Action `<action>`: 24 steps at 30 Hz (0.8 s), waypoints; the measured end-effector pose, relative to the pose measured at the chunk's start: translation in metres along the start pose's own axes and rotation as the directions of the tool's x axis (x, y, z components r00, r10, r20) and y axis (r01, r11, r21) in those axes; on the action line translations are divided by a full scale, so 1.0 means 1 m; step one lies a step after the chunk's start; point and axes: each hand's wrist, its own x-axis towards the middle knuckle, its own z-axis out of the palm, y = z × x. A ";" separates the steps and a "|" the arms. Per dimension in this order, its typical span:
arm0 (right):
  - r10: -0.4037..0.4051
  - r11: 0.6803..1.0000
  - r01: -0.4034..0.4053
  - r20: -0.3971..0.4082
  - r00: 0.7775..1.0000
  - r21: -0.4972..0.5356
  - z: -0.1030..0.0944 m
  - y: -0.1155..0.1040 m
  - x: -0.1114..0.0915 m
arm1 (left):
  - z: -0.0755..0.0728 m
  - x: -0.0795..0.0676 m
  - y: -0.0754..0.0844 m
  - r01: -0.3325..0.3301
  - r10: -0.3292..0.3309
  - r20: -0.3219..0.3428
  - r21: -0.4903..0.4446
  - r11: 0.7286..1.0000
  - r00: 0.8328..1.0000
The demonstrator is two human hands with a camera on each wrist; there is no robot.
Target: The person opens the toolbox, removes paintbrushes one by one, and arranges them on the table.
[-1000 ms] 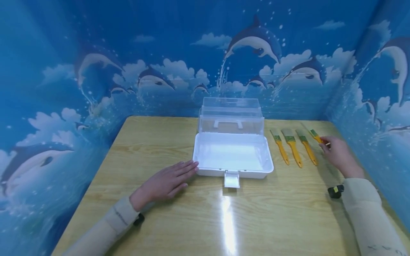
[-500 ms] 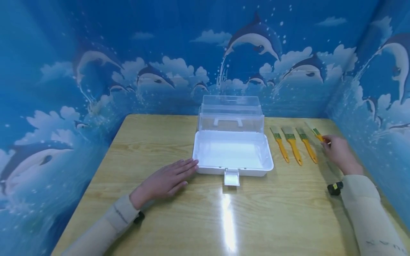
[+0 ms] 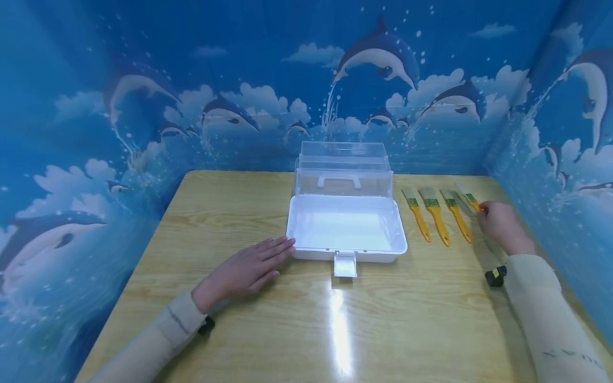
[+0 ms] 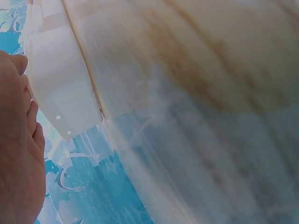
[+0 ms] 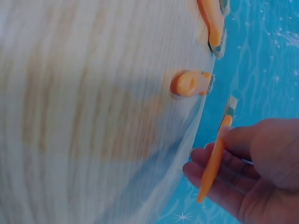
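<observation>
A white plastic toolbox (image 3: 373, 258) stands on the table with its clear lid (image 3: 342, 175) tipped back and its front latch hanging forward. My left hand (image 3: 246, 268) lies with straight fingers, the fingertips touching the box's front left corner. At the right, my right hand (image 3: 507, 229) pinches the yellow handle of a paintbrush (image 3: 473, 204). In the right wrist view this paintbrush (image 5: 214, 163) sits between thumb and fingers, bristles pointing away from the palm, apart from the tabletop. Three more paintbrushes lie side by side: one (image 3: 420, 218), a wider one (image 3: 438, 219) and another (image 3: 458, 217).
The wood-grain table (image 3: 392, 324) reaches back to a blue dolphin-print curtain (image 3: 268, 111), which also hangs along both sides. Inside, the toolbox shows a bare white floor (image 3: 347, 226). A light reflection streaks the table before the latch.
My right hand has turned slightly around the paintbrush, so its handle end no longer shows in the head view. My left hand stays at the toolbox corner.
</observation>
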 end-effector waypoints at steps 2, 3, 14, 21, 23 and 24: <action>0.011 1.000 -0.010 0.010 1.000 -0.004 0.000 0.001 0.001 | 0.000 0.000 0.000 0.001 -0.001 0.000 -0.002 1.000 1.000; 0.017 1.000 -0.016 0.019 1.000 -0.008 0.000 0.001 0.001 | 0.001 0.000 0.000 0.000 0.000 -0.002 -0.002 1.000 1.000; 0.105 0.994 -0.107 0.144 0.984 0.005 -0.001 0.003 0.003 | -0.002 0.000 0.001 0.005 -0.005 0.002 -0.008 1.000 1.000; 0.110 0.994 -0.109 0.149 0.983 -0.015 -0.001 0.001 0.003 | -0.001 -0.001 0.000 -0.006 0.006 -0.017 -0.018 1.000 1.000; 0.114 0.993 -0.111 0.152 0.982 -0.031 -0.002 0.000 0.004 | 0.000 -0.001 0.000 -0.012 0.012 -0.026 -0.018 1.000 1.000; 0.117 0.993 -0.111 0.149 0.982 -0.045 -0.002 0.000 0.004 | 0.000 -0.001 0.000 -0.014 0.014 -0.029 -0.017 1.000 0.999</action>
